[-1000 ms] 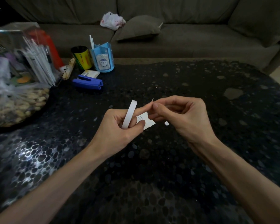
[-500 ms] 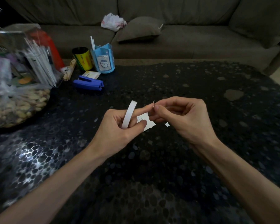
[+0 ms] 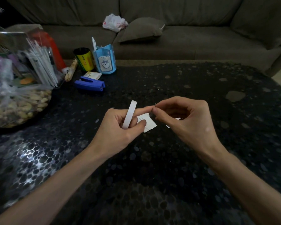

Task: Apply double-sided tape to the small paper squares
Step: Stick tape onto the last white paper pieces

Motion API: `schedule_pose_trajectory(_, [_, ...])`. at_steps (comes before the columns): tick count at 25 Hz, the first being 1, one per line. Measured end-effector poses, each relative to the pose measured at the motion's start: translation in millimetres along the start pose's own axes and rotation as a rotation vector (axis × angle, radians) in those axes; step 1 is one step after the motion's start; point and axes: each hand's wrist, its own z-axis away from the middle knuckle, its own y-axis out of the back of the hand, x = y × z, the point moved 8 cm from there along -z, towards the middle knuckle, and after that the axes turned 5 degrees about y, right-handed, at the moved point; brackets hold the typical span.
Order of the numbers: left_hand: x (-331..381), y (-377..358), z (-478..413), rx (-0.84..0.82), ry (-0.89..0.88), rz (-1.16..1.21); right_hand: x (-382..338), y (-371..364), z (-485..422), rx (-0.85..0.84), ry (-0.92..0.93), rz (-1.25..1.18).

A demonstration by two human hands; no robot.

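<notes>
My left hand (image 3: 120, 127) holds a white roll of double-sided tape (image 3: 129, 116) upright between its curled fingers, and its thumb pins a small white paper square (image 3: 148, 125) with faint print. The left forefinger points right and meets my right hand (image 3: 183, 120). There the right thumb and forefinger pinch a thin sliver, the tape's end (image 3: 155, 106), at the left fingertip. Small white scraps (image 3: 168, 126) show under the right hand, partly hidden.
On the dark pebble-patterned table (image 3: 152, 168), a blue stapler (image 3: 89, 83), blue pen holder (image 3: 105, 61) and yellow can (image 3: 84, 59) stand at the back left. A bag of nuts (image 3: 18, 106) and a clear box of white sticks (image 3: 39, 65) fill the left. A sofa (image 3: 185, 30) lies behind.
Both hands stay almost still, fingertips still together at the tape's end. The view has shifted only slightly.
</notes>
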Motion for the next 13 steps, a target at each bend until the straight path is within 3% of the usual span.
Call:
schedule_pose_trajectory(5, [11.4, 6.5, -0.4, 0.004, -0.060, -0.179, -3.4, -5.0, -0.8, -0.092, 0.028, 0.171])
schedule_pose_trajectory(10, [1.1, 24.7, -3.5, 0.195, 0.060, -0.021, 1.9, 2.6, -3.4, 0.029, -0.047, 0.103])
schedule_pose_trajectory(13, [-10.9, 21.5, -0.7, 0.215, 0.204, 0.109, 3.7, -8.5, 0.1, -0.021, -0.050, 0.085])
